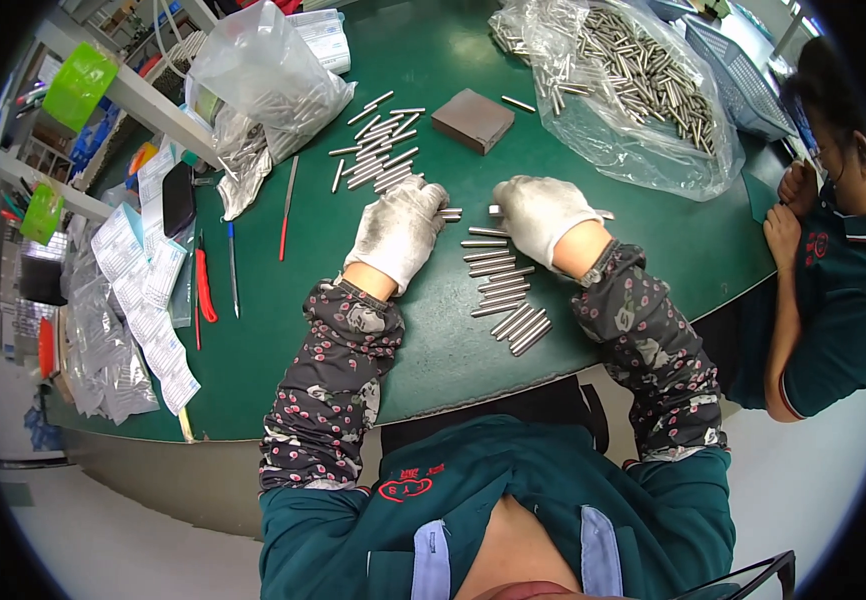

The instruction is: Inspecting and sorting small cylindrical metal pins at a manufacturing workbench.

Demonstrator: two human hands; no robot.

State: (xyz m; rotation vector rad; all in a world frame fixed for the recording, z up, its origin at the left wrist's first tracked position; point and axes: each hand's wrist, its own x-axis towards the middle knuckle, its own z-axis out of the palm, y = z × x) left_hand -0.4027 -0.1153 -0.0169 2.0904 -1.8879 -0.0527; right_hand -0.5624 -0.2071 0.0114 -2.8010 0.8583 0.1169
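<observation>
Left hand, right hand (curled) around pins

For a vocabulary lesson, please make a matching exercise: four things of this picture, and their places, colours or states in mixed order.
1. Left hand
2. Block
3. Pen
4. Clear bag

A. blue, left of the left hand
B. upper right, with loose pins
C. white-gloved, metal pins in its grip
D. brown, on the green table

Pairs: 1-C, 2-D, 3-A, 4-B

We see a workshop: silvery cylindrical metal pins on a wide green counter, a pin-filled clear plastic bag, a dark-green-shirted co-worker.
</observation>
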